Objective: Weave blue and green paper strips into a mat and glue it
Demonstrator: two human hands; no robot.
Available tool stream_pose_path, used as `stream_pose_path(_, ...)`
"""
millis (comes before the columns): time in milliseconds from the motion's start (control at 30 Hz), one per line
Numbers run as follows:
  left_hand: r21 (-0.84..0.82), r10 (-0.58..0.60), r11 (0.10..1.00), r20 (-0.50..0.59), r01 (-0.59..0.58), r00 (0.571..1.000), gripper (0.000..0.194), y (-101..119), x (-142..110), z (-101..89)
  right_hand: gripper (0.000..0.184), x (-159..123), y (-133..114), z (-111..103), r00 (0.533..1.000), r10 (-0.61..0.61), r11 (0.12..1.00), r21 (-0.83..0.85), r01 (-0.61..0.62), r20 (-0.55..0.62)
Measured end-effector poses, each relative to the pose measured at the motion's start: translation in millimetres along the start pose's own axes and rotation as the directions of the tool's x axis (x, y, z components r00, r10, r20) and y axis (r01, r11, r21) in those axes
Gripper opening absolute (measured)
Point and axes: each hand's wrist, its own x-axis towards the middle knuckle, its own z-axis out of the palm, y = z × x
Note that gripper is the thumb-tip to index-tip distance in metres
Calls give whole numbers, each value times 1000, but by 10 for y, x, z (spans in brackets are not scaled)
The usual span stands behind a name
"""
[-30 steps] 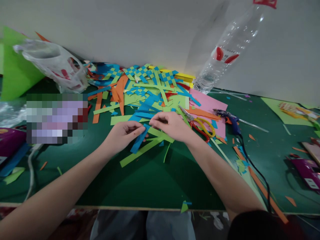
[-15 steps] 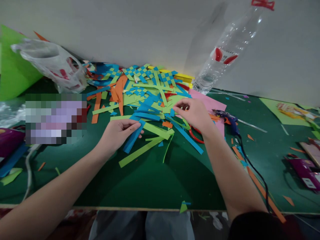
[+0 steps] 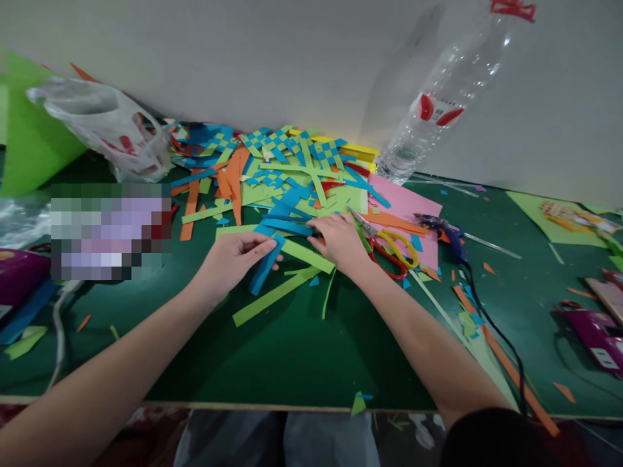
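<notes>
1. Two bare hands reach over the green counter point(image 3: 302, 363) in my head view, the left a little nearer me than the right.
2. My left hand point(image 3: 236, 259) has its grip pinched, thumb against fingers, on the upper end of a short blue strip point(image 3: 263, 269); the strip's lower end slants down and left, over the counter.
3. My right hand point(image 3: 341, 243) has bent fingers at the right end of some blue strips point(image 3: 287, 226) on the near side of the paper heap; I cannot tell whether that grip is closed on one.
4. Between and below the hands I see a light green strip point(image 3: 311, 255), and nearer me a longer green strip point(image 3: 272, 300) lying aslant.
5. Just right of my right hand lie scissors point(image 3: 396, 250) with yellow and red handles, partly over a pink sheet point(image 3: 413, 198); a blue glue gun point(image 3: 452, 241) lies further right.
6. Behind the hands, I see woven green-and-blue pieces point(image 3: 277, 143) heaped near the wall, with orange strips point(image 3: 236, 185) on their left.
</notes>
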Motion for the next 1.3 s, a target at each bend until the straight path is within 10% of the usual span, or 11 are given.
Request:
stream_pose_path(267,-40,-31,999,-5,31,1000,23,5,14,-9,22,20,41,-103,980,87,968,247,-41,-179)
stream_pose_path(467,-249,-71,966,7,71,997,13,31,20,-53,32,66,173,-287,929,322,693,714,-100,-182)
stream_pose_path(767,-490,-118,865,6,106,993,13,48,63,-91,27,110,221,-252,855,519,368,909,-197,-24)
stream_pose_path(1300,-553,-167,815,61,173,984,16,48,89,-67,27,50,97,-224,911,402,360,930,-70,-88)
